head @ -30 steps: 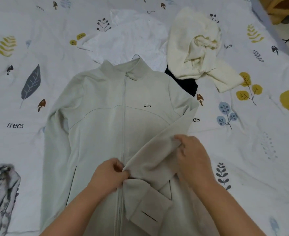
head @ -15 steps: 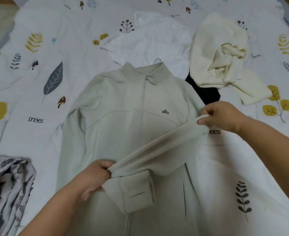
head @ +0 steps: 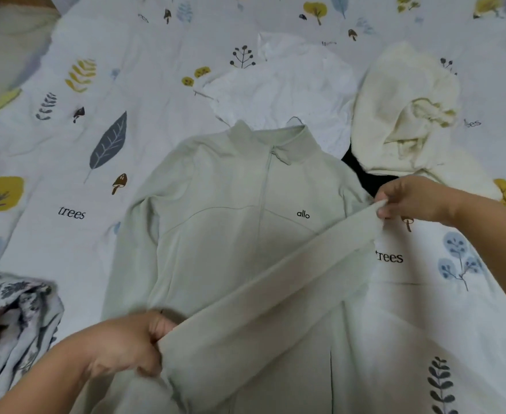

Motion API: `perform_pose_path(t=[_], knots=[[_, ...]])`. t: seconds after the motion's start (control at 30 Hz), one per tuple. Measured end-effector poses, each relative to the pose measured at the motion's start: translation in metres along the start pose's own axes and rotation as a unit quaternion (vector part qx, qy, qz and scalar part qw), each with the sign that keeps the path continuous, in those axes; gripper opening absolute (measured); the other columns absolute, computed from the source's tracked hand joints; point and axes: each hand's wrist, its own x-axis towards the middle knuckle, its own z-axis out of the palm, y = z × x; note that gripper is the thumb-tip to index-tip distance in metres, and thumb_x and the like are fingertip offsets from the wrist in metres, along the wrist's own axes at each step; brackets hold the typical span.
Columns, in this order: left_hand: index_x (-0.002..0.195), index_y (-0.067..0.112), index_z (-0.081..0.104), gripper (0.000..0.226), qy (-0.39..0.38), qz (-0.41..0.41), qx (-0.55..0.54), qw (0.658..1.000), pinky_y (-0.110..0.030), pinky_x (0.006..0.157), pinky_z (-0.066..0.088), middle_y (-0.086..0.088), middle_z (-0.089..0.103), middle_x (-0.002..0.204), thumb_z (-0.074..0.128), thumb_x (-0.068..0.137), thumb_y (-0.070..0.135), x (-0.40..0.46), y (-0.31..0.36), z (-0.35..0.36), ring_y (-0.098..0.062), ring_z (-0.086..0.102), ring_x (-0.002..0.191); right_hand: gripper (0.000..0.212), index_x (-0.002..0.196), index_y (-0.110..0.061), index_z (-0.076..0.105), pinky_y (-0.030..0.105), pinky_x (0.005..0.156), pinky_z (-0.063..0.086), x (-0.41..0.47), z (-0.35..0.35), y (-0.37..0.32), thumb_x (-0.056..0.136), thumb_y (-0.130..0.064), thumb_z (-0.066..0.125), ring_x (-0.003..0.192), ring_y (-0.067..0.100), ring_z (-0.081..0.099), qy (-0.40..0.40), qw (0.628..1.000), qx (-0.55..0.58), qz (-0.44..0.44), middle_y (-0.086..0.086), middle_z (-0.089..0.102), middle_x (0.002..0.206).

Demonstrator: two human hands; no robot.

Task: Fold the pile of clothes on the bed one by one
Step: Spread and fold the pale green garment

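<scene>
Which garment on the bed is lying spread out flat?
The pale green zip-up jacket, front up, collar away from you. The white top, cream sweater and grey patterned garment lie crumpled.

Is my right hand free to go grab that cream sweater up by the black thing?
Probably not yet: the right hand is pinching the jacket's sleeve. The cream sweater lies just beyond it with nothing between, so letting go should free the way.
</scene>
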Motion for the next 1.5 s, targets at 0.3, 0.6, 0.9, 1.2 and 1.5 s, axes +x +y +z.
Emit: perform_pose_path(t=[0.3,0.6,0.9,1.2,1.5], knots=[[0.092,0.017,0.059,0.022,0.128,-0.055,0.165,0.976,-0.015,0.07,0.047,0.005,0.055,0.097,0.058,0.073,0.006,0.009,-0.007,0.015,-0.008,0.057,0.089,0.02,0.103,-0.017,0.068,0.033,0.097,0.035,0.032,0.032,-0.022,0.087,-0.028,0.062,0.113,0.031,0.044,0.133,0.984,-0.117,-0.025,0.013,0.049,0.112],[0.078,0.009,0.062,0.013,0.18,-0.007,0.077,0.981,-0.017,0.062,0.044,0.002,0.058,0.079,0.07,0.073,0.0,0.011,-0.02,0.014,-0.005,0.056,0.066,0.018,0.102,0.001,0.059,0.033,0.07,0.036,0.049,0.032,-0.015,0.091,-0.011,0.05,0.098,0.039,0.055,0.254,0.942,-0.198,0.098,0.026,0.058,0.107],[0.1,0.02,0.057,0.037,0.521,0.075,0.388,0.756,-0.033,0.07,0.044,-0.003,0.066,0.088,0.044,0.089,0.052,0.007,-0.01,0.052,-0.026,0.064,0.082,0.055,0.134,0.001,0.037,0.05,0.093,0.033,0.011,0.086,-0.047,0.083,-0.009,0.054,0.12,0.047,0.037,0.43,0.897,-0.1,-0.001,0.032,0.031,0.138],[0.138,0.011,0.035,0.071,0.436,0.099,0.49,0.748,-0.045,0.109,0.009,-0.013,0.039,0.145,0.036,0.08,0.052,0.045,-0.057,0.084,-0.027,0.01,0.142,0.088,0.149,-0.011,-0.007,0.051,0.113,-0.001,-0.006,0.184,-0.024,0.087,-0.067,0.02,0.143,0.032,-0.01,0.183,0.951,-0.242,0.067,0.021,-0.012,0.155],[0.11,0.015,0.061,0.035,0.62,0.144,0.173,0.752,-0.035,0.094,0.031,-0.006,0.057,0.112,0.042,0.087,0.032,0.006,-0.041,0.046,-0.024,0.049,0.108,0.065,0.144,-0.006,0.027,0.054,0.11,0.011,-0.036,0.179,-0.068,0.091,-0.036,0.051,0.141,0.037,0.011,0.258,0.954,-0.148,-0.03,0.028,0.016,0.15]])
